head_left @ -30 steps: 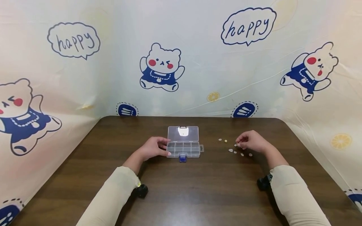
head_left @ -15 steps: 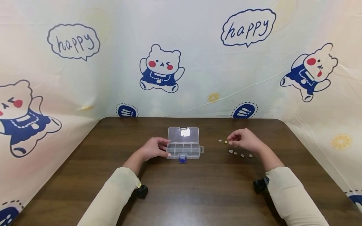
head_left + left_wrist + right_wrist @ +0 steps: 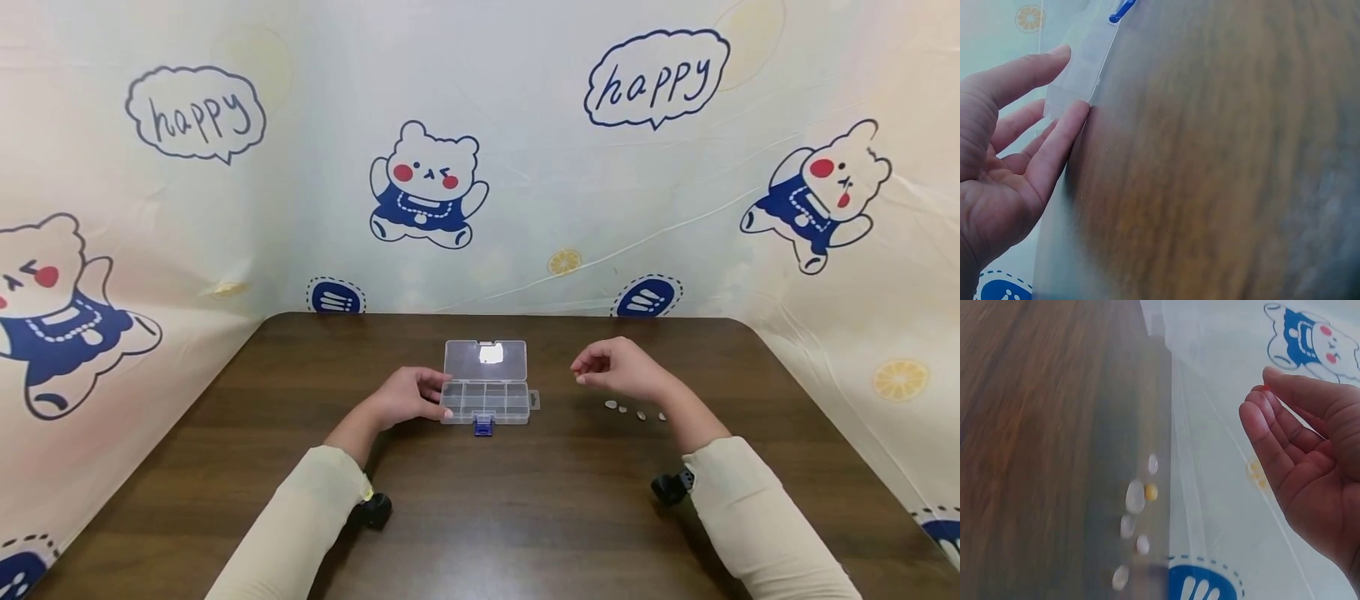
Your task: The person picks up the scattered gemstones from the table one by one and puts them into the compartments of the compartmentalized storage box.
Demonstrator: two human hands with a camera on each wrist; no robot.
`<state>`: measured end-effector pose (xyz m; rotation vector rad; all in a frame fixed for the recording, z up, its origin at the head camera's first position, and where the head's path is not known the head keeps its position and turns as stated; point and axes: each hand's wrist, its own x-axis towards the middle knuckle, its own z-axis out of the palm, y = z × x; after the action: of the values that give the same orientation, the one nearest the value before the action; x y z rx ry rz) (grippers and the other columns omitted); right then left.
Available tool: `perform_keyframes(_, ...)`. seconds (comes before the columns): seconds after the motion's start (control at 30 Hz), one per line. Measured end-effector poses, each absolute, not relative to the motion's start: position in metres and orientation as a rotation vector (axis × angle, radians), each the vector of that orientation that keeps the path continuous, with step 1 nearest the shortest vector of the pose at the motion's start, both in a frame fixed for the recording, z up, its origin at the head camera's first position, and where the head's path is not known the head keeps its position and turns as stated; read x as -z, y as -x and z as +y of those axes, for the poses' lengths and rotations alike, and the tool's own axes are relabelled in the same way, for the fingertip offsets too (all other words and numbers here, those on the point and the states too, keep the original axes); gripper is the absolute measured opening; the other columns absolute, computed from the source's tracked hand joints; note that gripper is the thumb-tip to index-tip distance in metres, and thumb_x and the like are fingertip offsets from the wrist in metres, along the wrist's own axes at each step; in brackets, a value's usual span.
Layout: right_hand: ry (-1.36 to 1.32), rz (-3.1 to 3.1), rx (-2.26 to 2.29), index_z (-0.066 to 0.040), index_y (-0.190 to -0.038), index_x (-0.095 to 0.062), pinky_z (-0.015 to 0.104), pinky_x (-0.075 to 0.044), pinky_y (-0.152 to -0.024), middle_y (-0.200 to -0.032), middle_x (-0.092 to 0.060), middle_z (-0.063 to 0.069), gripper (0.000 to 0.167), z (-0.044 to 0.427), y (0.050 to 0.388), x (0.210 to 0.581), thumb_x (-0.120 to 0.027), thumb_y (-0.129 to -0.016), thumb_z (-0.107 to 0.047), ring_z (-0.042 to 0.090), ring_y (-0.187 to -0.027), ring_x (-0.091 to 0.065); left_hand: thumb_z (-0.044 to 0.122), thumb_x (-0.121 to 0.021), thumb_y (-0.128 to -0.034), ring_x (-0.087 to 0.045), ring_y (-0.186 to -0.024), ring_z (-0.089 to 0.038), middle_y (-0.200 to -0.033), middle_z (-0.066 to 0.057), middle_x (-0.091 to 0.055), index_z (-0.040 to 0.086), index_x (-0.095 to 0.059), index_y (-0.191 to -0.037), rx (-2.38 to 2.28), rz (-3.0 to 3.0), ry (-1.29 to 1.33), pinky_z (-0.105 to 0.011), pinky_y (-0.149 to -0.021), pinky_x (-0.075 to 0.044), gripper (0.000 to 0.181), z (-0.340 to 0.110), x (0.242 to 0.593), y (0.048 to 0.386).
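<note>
A clear plastic compartment box (image 3: 495, 402) lies on the table with its lid (image 3: 472, 360) raised and a blue latch (image 3: 483, 427) at its front. My left hand (image 3: 405, 395) holds the box's left end, thumb at the near corner and fingers farther back; the left wrist view shows those fingertips (image 3: 1080, 110) against the box wall. To the right of the box, above the table, my right hand (image 3: 622, 367) pinches a tiny reddish piece (image 3: 1264, 388) between thumb and fingertips. Its kind is too small to tell. Beneath and beside this hand lie small whitish pebble-like pieces (image 3: 611, 404).
In the right wrist view several whitish pieces (image 3: 1135, 497) and one yellow piece (image 3: 1152, 492) lie scattered on the brown wooden table (image 3: 480, 517). A patterned cloth (image 3: 300, 192) hangs behind the table and at its sides.
My right hand has moved left, past the yellow piece towards the box, and hides the far pieces in the head view. The left hand keeps its hold on the box.
</note>
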<state>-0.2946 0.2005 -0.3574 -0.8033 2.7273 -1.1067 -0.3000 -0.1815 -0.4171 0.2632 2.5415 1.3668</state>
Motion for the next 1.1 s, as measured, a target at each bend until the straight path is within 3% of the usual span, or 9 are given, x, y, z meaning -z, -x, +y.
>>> perform_keyframes(0.5, 0.919, 2.732, 1.048, -0.015, -0.093, -0.074, 0.03, -0.055, -0.072, -0.084, -0.067, -0.004, 0.01, 0.158, 0.304, 0.343, -0.077, -0.084, -0.012, 0.018, -0.077, -0.059, 0.018, -0.09, -0.0691, -0.06, -0.095, -0.023, -0.11, -0.006, -0.064, 0.013, -0.066, -0.124, -1.365, 2.552, -0.264, -0.033, -0.084, -0.055, 0.06, -0.181, 0.421, 0.301)
perform_keyframes(0.83, 0.976, 2.699, 1.045, -0.007, -0.093, -0.074, 0.03, -0.054, -0.071, -0.083, -0.068, -0.003, 0.009, 0.132, 0.31, 0.337, -0.077, -0.085, -0.008, 0.018, -0.076, -0.059, 0.017, -0.09, -0.0692, -0.06, -0.095, -0.023, -0.11, -0.006, -0.064, 0.012, -0.066, -0.124, -1.368, 2.557, -0.261, -0.033, -0.084, -0.055, 0.06, -0.182, 0.42, 0.3)
perform_keyframes(1.1, 1.021, 2.672, 1.016, -0.011, -0.091, -0.073, 0.028, -0.054, -0.07, -0.084, -0.067, -0.002, 0.006, 0.118, 0.316, 0.334, -0.076, -0.086, -0.009, 0.017, -0.076, -0.059, 0.016, -0.089, -0.0704, -0.06, -0.095, -0.023, -0.11, -0.006, -0.064, 0.012, -0.066, -0.125, -1.363, 2.552, -0.265, -0.033, -0.085, -0.055, 0.059, -0.18, 0.416, 0.298)
